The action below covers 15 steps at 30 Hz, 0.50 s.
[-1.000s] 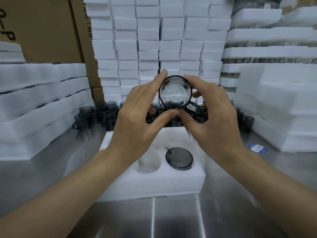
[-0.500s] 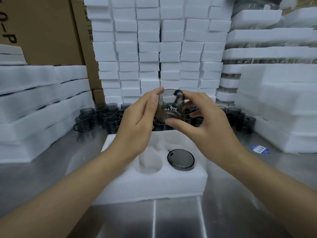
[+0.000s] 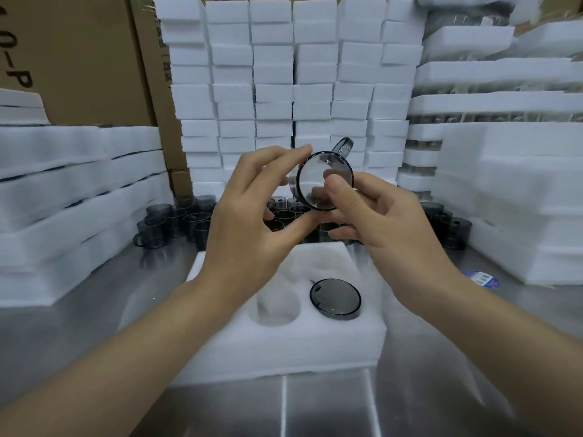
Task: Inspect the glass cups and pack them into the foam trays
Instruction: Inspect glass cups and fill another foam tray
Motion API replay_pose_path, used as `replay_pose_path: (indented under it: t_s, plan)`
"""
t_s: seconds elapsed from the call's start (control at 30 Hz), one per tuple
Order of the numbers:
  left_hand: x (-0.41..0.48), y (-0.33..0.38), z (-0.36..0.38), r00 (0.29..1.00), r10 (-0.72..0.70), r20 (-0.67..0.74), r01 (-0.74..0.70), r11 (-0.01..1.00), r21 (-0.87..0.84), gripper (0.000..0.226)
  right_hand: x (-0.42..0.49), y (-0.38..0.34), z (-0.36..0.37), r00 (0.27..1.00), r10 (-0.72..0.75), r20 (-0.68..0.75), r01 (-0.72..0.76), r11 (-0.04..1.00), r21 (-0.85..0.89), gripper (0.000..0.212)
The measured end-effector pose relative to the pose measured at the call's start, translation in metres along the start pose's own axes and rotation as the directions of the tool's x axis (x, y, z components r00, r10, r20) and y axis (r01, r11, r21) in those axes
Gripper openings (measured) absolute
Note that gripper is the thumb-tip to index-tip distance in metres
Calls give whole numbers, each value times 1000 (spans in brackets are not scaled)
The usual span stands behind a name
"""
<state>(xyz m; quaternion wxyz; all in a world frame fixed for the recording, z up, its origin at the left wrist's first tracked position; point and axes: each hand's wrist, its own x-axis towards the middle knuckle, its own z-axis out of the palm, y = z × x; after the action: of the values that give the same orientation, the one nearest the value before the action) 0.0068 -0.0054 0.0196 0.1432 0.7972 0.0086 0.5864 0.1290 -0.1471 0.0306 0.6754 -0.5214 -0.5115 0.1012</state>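
A smoky grey glass cup (image 3: 318, 171) is held up at chest height, its round base facing me and its handle pointing up to the right. My left hand (image 3: 252, 216) pinches its left rim between fingers and thumb. My right hand (image 3: 378, 222) holds it from the right with the thumb across the base. Below lies a white foam tray (image 3: 284, 351) on the steel table. One cup (image 3: 335, 298) sits upside down in its front right pocket, and the front left pocket (image 3: 276, 310) is empty.
Several loose grey cups (image 3: 176, 222) stand in a row behind the tray, more at the right (image 3: 451, 228). Stacks of white foam trays (image 3: 63, 197) wall in the left, back and right. Cardboard boxes (image 3: 79, 58) rise at the back left. A blue label (image 3: 481, 279) lies on the table.
The cup was turned in both hands: base facing me, then side on, now base facing me again with the handle up to the right. My right thumb has moved onto the base.
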Motion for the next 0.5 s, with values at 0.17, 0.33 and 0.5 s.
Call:
replay_pose_path:
  t_s: [0.17, 0.33, 0.5]
  plan:
    - [-1, 3, 2, 999, 35, -24, -35, 999, 21, 61, -5, 2, 2, 1000, -12, -23, 12, 1000, -17, 27]
    - [0, 4, 1, 998, -1, -64, 0, 1000, -11, 56, -6, 4, 3, 999, 44, 29, -43, 999, -32, 40]
    - [0, 3, 1, 997, -38, -66, 34, 998, -59, 58, -5, 6, 4, 994, 93, 52, -96, 995, 40, 28]
